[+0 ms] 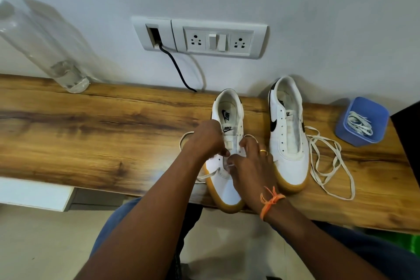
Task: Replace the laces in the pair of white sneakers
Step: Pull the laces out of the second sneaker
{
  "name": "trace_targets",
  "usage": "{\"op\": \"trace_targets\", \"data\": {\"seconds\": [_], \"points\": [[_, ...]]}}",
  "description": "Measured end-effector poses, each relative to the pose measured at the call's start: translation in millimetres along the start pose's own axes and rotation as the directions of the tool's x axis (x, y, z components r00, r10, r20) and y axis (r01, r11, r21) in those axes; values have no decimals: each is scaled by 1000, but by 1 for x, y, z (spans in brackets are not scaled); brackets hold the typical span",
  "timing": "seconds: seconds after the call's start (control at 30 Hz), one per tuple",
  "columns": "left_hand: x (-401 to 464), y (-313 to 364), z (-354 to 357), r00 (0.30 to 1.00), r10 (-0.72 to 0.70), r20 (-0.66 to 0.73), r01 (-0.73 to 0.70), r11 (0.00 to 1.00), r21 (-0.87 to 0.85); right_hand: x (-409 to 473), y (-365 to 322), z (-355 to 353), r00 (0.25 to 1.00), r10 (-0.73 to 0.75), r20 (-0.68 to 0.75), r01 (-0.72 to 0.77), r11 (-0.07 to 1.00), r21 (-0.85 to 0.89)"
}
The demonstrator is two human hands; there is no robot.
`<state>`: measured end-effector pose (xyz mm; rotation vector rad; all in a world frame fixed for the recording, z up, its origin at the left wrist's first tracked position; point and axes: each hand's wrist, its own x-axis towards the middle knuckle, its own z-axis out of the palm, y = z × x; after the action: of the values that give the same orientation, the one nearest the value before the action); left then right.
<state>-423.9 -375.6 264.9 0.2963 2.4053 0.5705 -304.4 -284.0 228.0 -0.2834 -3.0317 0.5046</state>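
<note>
Over the near sneaker (223, 143), the left hand (205, 141) and right hand (248, 161) each pinch its lace (212, 174). One unlaced second sneaker (287, 134) stands beside it, one loose lace (329, 166) and one blue box (361, 120) holding laces beyond.

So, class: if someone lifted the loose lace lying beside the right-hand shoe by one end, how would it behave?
The loose lace lies in slack loops on the table, so it would likely hang floppy and trail. It looks thin and flat, so probably very light. Its loops overlap, so it might tangle.
</note>
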Motion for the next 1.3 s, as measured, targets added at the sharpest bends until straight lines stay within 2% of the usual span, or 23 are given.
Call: {"op": "trace_targets", "data": {"seconds": [0.1, 0.2, 0.3, 0.37, 0.47, 0.53, 0.6, 0.67, 0.73, 0.83, 0.93, 1.07, 1.17, 1.23, 1.3], "points": [[1, 0, 2, 1000, -7, -2, 7, 1000, 4, 3, 6, 1, 1000, -6, 16, 5, 999, 47], [1, -1, 1, 1000, -9, -3, 9, 1000, -10, 20, 23, -17, 985, 170, -13, -158, 940, 303], [1, -2, 1, 1000, -7, -3, 7, 1000, -9, 36, 54, -39, 959, 284, -2, -269, 910, 315], [1, -1, 2, 1000, 6, -3, -6, 1000, 21, 38, 65, -43, 951, 290, 103, -308, 894, 327], [2, -1, 0, 1000, 21, -6, -21, 999, 44, 30, 51, -41, 925, 203, 321, -311, 890, 332], [2, -2, -1, 1000, 26, -1, -26, 999, 36, 29, 39, -44, 913, 133, 386, -286, 883, 373], [2, -3, -2, 1000, 29, 5, -29, 999, 23, 30, 37, -48, 928, 139, 345, -276, 880, 387], [2, -4, -3, 999, 37, 0, -37, 999, 30, 33, 41, -49, 970, 181, 159, -222, 929, 295], [1, -3, -2, 999, 46, -3, -46, 998, 45, 33, 41, -47, 988, 150, 21, -150, 948, 281], [2, -3, -3, 999, 54, -9, -53, 997, 57, 29, 28, -37, 1000, -6, 11, 2, 951, 310], [2, -4, -3, 999, 50, -6, -50, 998, 38, 21, 15, -17, 991, -135, 24, 133, 988, 79], [2, -4, -2, 999, 52, -6, -52, 998, 39, 18, 17, -1, 993, -117, 24, 117, 993, -10], [2, -3, -2, 999, 44, -8, -44, 998, 36, 20, 20, -7, 990, -130, 44, 123, 981, 147], [3, -4, -3, 999, 35, -10, -35, 999, 33, 27, 28, -24, 999, -39, 36, 28, 961, 275], [2, -4, -3, 1000, 29, -7, -28, 999, 21, 39, 52, -41, 992, 121, 46, -129, 940, 316]]}}
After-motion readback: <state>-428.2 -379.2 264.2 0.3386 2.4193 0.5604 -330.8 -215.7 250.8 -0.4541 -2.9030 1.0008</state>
